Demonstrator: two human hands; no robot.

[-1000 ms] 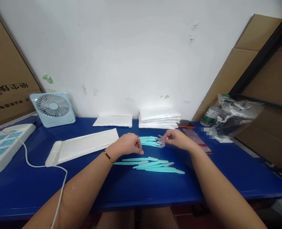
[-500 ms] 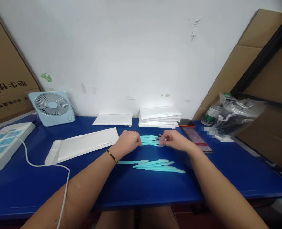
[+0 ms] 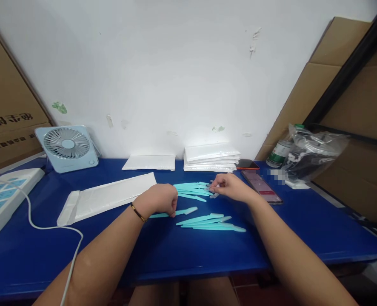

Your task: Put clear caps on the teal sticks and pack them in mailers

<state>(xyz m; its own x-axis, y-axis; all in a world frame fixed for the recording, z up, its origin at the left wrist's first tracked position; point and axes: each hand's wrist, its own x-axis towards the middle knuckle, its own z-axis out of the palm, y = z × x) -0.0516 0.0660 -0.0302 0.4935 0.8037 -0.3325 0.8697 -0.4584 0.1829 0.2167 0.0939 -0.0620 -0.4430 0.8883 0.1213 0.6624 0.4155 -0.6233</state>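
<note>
Turquoise eyebrow razors with clear caps lie in two groups on the blue table. My left hand [image 3: 163, 200] has its fingertips closed on a single eyebrow razor [image 3: 187, 211], whose capped end points right. Beyond it, a fanned group of razors [image 3: 190, 188] reaches toward my right hand [image 3: 222, 185]. That hand's fingers are pinched at the group's capped ends; its fingertips partly cover them. Closer to the table's front lies another small cluster of razors [image 3: 207, 222], touched by neither hand.
A white padded envelope [image 3: 112, 196] lies at left; more envelopes [image 3: 210, 155] are stacked by the wall. A fan [image 3: 67, 146], a power strip [image 3: 11, 195] and a white cable [image 3: 52, 227] are on the left. A phone [image 3: 261, 187], a bottle [image 3: 278, 154] and a plastic bag [image 3: 316, 153] stand right.
My left hand has left the far group's handle ends and moved nearer, down onto the single razor, which is now slightly tilted. My right hand stays at the capped ends.
</note>
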